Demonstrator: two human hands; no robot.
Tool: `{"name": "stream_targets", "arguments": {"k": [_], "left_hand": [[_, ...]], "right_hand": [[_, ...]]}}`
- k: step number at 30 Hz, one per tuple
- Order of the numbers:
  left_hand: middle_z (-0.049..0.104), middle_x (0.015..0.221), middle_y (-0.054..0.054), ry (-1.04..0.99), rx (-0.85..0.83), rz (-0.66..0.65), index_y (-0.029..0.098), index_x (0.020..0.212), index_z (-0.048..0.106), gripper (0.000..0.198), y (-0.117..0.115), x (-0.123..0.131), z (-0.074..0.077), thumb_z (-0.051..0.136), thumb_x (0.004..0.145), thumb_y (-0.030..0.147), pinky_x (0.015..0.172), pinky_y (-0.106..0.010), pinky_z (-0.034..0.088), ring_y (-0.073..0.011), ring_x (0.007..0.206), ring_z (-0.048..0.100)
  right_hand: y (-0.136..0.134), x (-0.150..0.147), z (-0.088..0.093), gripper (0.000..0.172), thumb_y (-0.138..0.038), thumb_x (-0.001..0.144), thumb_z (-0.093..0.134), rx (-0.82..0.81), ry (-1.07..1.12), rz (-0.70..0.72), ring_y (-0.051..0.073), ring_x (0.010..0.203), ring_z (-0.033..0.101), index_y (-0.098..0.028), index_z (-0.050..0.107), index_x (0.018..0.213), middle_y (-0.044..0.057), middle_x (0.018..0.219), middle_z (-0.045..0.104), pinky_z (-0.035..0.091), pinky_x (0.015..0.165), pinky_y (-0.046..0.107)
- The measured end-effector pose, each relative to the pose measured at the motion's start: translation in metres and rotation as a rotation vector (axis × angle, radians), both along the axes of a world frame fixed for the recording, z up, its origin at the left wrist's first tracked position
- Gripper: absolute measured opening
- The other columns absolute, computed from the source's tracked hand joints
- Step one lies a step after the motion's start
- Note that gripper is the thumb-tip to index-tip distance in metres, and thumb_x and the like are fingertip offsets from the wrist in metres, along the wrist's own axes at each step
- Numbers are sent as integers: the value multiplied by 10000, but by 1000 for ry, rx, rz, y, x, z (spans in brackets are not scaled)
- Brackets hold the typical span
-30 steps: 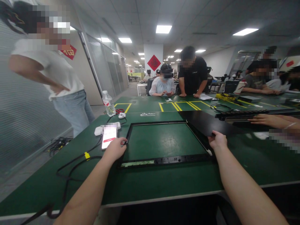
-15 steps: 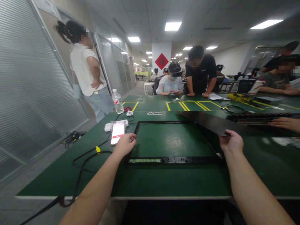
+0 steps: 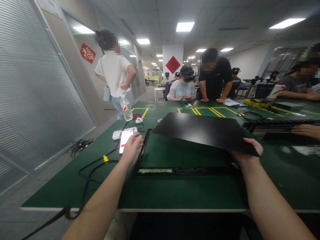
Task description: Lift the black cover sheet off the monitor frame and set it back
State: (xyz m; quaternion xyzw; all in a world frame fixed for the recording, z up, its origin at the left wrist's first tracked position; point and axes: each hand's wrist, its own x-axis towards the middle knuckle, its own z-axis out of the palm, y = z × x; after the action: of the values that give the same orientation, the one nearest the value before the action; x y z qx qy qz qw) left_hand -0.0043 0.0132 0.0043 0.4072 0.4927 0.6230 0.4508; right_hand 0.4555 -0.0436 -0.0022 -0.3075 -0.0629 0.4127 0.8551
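Note:
A thin black rectangular frame (image 3: 175,170) lies flat on the green table (image 3: 175,196) in front of me. My right hand (image 3: 247,151) grips the near right corner of a large black panel (image 3: 202,130) and holds it lifted, tilted over the frame. My left hand (image 3: 132,146) rests on the frame's left rail with its fingers curled loosely over it. Next to that hand lies a lit phone (image 3: 125,136).
A black cable (image 3: 92,166) with a yellow tag loops across the table's left side. A water bottle (image 3: 126,108), a white charger block (image 3: 117,134) and a mouse sit beyond the phone. Another person's hand (image 3: 306,130) rests at the right. Several people stand or sit farther back.
My right hand has swung the black panel up and leftward, from beside the frame to above it. The left hand stays on the frame's left rail. The person in white has walked farther off.

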Motion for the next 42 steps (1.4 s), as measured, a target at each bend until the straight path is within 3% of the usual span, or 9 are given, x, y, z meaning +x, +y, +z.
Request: {"name": "stream_targets", "arguments": {"k": [3, 5, 8, 11, 17, 21, 27, 35, 42], "left_hand": [[786, 1002, -152, -251, -124, -102, 139, 1156, 693, 248, -5, 0, 11, 648, 1003, 330, 830, -314, 625, -223, 888, 787], [777, 897, -142, -359, -203, -195, 99, 1182, 688, 301, -8, -1, 17, 561, 1054, 340, 740, -298, 634, -205, 755, 772], [771, 803, -109, -448, -233, -284, 60, 1245, 694, 328, -11, -3, 22, 539, 1045, 269, 519, -234, 552, -165, 574, 701], [781, 765, -82, -469, -221, -308, 67, 1287, 724, 360, -14, -3, 24, 597, 968, 177, 458, -223, 501, -160, 515, 676], [824, 842, -48, -483, -109, -238, 144, 1143, 800, 385, -17, -2, 24, 714, 770, 103, 562, -263, 569, -203, 624, 744], [794, 799, -26, -502, -30, -138, 172, 932, 771, 194, -13, -6, 21, 746, 742, 195, 600, -266, 587, -189, 638, 724], [766, 759, -32, -396, 12, -36, 218, 916, 754, 243, -5, -15, 13, 768, 692, 310, 679, -372, 623, -286, 765, 760], [794, 799, -50, -432, 24, 16, 210, 876, 758, 198, -9, -6, 19, 749, 683, 256, 736, -372, 656, -291, 838, 781], [823, 862, -50, -459, 34, -32, 198, 895, 776, 223, -13, -6, 21, 738, 677, 222, 746, -363, 652, -269, 805, 774]], "right_hand": [[1, 5, -4, 575, -200, 636, 578, -2, -5, 76, 313, 822, 776, -142, 784, 1169, 103, 976, 814, 621, 969, 583], [1, 9, -7, 535, -216, 650, 584, -15, -27, 113, 324, 843, 789, -148, 802, 1134, 108, 941, 818, 610, 1005, 573], [1, 12, -11, 469, -222, 651, 597, -30, -71, 165, 346, 928, 805, -175, 820, 1061, 107, 887, 820, 600, 1036, 556], [1, 12, -14, 401, -233, 652, 609, -54, -106, 251, 371, 1026, 800, -197, 820, 991, 114, 882, 824, 592, 1052, 567], [2, 3, -14, 288, -224, 643, 651, -199, -219, 458, 375, 1073, 794, -229, 783, 899, 110, 955, 837, 629, 1003, 521], [0, -8, -12, 298, -222, 636, 683, -224, -383, 550, 357, 997, 807, -223, 761, 924, 100, 947, 832, 657, 930, 504], [-4, -19, -8, 349, -215, 642, 770, -283, -568, 642, 333, 895, 811, -210, 783, 990, 95, 954, 830, 672, 752, 421], [4, -29, -8, 442, -55, 595, 854, -500, -564, 386, 249, 693, 776, -186, 802, 1014, 100, 851, 817, 645, 607, 326], [9, -19, -20, 477, -27, 595, 845, -505, -650, 259, 189, 526, 684, -163, 766, 1046, 67, 676, 749, 504, 436, 225]]}}
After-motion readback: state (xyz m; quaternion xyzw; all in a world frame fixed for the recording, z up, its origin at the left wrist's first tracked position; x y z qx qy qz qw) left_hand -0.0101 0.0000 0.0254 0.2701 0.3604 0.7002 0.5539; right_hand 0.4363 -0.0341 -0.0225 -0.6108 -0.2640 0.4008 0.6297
